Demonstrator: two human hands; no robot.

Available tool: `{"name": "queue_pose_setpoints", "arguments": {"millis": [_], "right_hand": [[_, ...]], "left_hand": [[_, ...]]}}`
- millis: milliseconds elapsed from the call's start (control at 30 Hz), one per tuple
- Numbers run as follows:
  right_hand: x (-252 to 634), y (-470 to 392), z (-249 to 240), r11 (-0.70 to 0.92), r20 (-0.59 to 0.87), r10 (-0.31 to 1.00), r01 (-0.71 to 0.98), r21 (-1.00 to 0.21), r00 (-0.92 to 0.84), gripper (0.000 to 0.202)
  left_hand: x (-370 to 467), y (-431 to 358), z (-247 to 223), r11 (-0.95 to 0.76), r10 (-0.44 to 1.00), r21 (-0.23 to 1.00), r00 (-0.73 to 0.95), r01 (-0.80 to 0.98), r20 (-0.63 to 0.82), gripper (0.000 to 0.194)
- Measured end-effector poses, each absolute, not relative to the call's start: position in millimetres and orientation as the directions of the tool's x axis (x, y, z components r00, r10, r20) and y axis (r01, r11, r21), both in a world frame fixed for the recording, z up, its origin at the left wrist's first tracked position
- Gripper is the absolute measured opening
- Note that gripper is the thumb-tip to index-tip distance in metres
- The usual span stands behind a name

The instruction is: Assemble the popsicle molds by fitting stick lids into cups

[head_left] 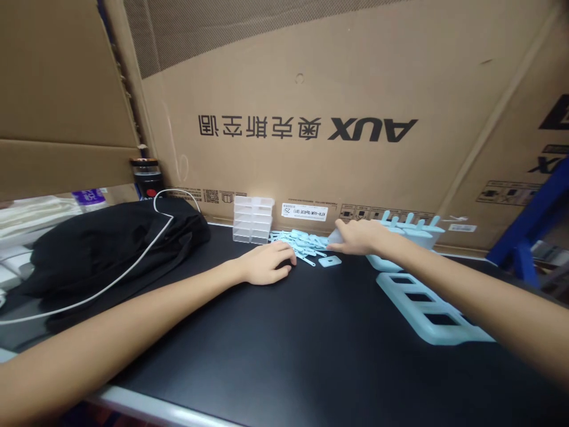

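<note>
My left hand rests on the black tabletop, fingers slightly bent and thumb apart, with nothing visible in it. Its fingertips lie at the near left edge of a pile of light-blue plastic popsicle sticks. My right hand is closed on a translucent whitish popsicle mould cup, just right of the pile. A small light-blue rectangular lid with a slot lies flat on the table in front of that hand. Behind my right forearm stands a group of popsicle moulds with blue handles pointing up, partly hidden.
A light-blue frame with rectangular openings lies under my right forearm. Left of the pile stands a clear compartment tray. Black cloth with a white cable covers the left side. A large cardboard box walls the back.
</note>
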State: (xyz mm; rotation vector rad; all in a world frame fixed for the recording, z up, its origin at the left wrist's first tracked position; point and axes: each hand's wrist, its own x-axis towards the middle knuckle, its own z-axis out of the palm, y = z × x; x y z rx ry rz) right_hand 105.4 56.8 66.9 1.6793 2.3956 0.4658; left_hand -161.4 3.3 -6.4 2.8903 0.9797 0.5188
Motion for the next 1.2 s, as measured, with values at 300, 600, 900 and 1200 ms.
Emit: {"name": "queue_pose_setpoints", "arguments": {"millis": [300,600,900,1200], "right_hand": [[66.1,66.5,107.0,0.495,0.231,0.759,0.770,0.403,-0.609,0.045],[-9.2,90.9,145.9,0.701,0.530,0.498,0.679,0.220,-0.686,0.035],[-43.1,95.7,128.7,0.742,0.432,0.519,0.639,0.202,-0.738,0.048],[-39.6,103.0,122.6,0.750,0.401,0.535,0.636,0.180,-0.744,0.041]], "left_hand": [[-162.3,2.4,-6.7,-0.802,0.589,0.115,0.745,0.586,0.314,0.018],[-159.5,-0.7,-3.8,-0.793,0.564,0.005,0.732,0.609,0.382,0.016],[-158.7,1.9,-7.8,-0.636,0.671,-0.019,0.564,0.772,0.482,0.017],[-163.0,12.7,-18.4,-0.609,0.740,0.098,0.519,0.787,0.428,0.012]]}}
